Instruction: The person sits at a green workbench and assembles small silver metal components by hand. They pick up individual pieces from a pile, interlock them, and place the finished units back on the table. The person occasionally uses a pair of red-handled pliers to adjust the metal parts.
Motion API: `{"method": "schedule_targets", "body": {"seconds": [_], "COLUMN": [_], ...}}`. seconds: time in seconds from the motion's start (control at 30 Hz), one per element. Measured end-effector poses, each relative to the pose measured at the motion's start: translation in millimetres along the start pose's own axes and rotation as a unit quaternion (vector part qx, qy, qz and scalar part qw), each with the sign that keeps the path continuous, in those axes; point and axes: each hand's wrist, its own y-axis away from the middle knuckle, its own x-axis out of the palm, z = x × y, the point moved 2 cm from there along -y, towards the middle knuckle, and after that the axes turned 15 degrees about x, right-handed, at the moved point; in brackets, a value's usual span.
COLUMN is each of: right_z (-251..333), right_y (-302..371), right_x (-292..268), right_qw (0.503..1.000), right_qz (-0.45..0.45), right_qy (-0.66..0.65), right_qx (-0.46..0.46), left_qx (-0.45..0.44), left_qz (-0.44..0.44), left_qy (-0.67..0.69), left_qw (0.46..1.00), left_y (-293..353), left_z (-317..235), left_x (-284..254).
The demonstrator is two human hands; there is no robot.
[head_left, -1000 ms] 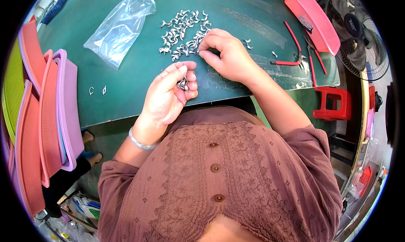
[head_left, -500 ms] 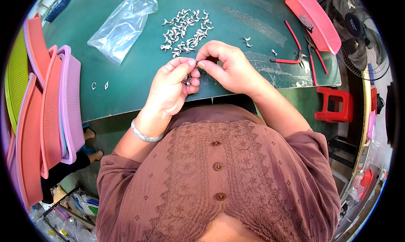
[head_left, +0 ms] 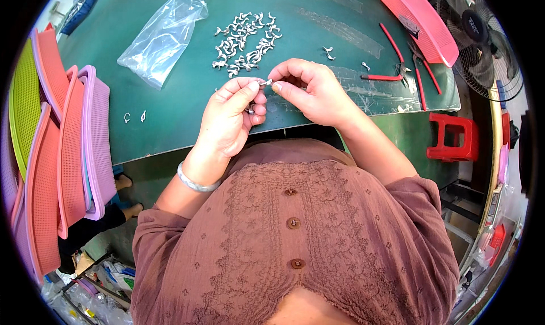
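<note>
My left hand (head_left: 231, 116) and my right hand (head_left: 311, 90) meet over the near edge of the green table (head_left: 170, 126). Between their fingertips they pinch a small silvery metal piece (head_left: 265, 83). More small metal pieces seem tucked in my left palm. Just beyond the hands lies a pile of several small silvery metal pieces (head_left: 244, 44). Two loose pieces (head_left: 134, 117) lie to the left, and another two (head_left: 328, 53) to the right of the pile.
A clear plastic bag (head_left: 164, 38) lies at the table's back left. Red-handled pliers (head_left: 397, 70) and a pink tray (head_left: 420, 21) are at the right. Stacked pink, purple and green baskets (head_left: 62, 149) stand at the left. A red stool (head_left: 451, 138) and a fan (head_left: 482, 47) are at the right.
My right hand drew back from the pile toward me and met the left hand; both now pinch one piece together. The left hand rose slightly.
</note>
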Motion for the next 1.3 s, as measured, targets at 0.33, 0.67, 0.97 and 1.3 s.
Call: {"method": "schedule_targets", "body": {"seconds": [0.33, 0.67, 0.97, 1.3], "right_z": [0.3, -4.5, -5.9, -12.4], "right_y": [2.2, 3.4, 6.9, 10.7], "right_x": [-0.1, -1.4, -5.7, -18.0], "right_qw": [1.000, 1.000, 0.999, 0.994], "right_qz": [0.003, -0.004, 0.004, -0.048], "right_qy": [0.004, -0.006, -0.038, 0.016], "right_qx": [0.008, -0.010, -0.003, -0.096], "left_qx": [0.038, 0.068, 0.072, 0.030], "left_qz": [-0.013, -0.013, -0.009, 0.016], "left_qy": [-0.058, -0.092, -0.123, -0.129], "left_qw": [0.998, 0.993, 0.990, 0.991], "left_y": [3.6, 3.8, 2.2, -0.5], "left_z": [-0.3, 1.6, 4.9, 10.8], "left_x": [5.3, 9.7, 15.1, 19.9]}}
